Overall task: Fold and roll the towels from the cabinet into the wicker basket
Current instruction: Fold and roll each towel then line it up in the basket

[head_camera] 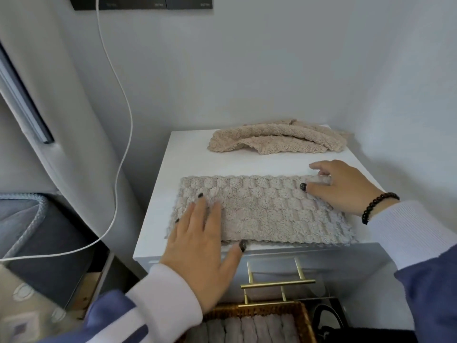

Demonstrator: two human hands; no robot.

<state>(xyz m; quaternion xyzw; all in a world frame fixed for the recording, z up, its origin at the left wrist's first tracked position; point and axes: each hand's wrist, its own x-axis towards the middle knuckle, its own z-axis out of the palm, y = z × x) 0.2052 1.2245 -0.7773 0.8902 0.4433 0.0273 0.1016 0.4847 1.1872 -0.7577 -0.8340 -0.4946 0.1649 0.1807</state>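
Plain pale grey walls (272, 70) meet in a corner at upper right. A dark panel strip (141, 2) is mounted at the top edge, upper left. A white cable (125, 100) hangs down from there, curving to the left edge. Light is soft and even.

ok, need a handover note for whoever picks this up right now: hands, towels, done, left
Left hand: flat, palm down on the left end of the folded towel.
Right hand: fingers on that towel's right end, gripping nothing.
Folded towel lies as a long strip on the front of the cabinet top.
Second towel: crumpled at the back of the cabinet top.
Basket below, in front of the cabinet, with several rolled towels inside.
Done: front towel folded.
Left: roll it, put it in the basket, then fold and roll the crumpled one.
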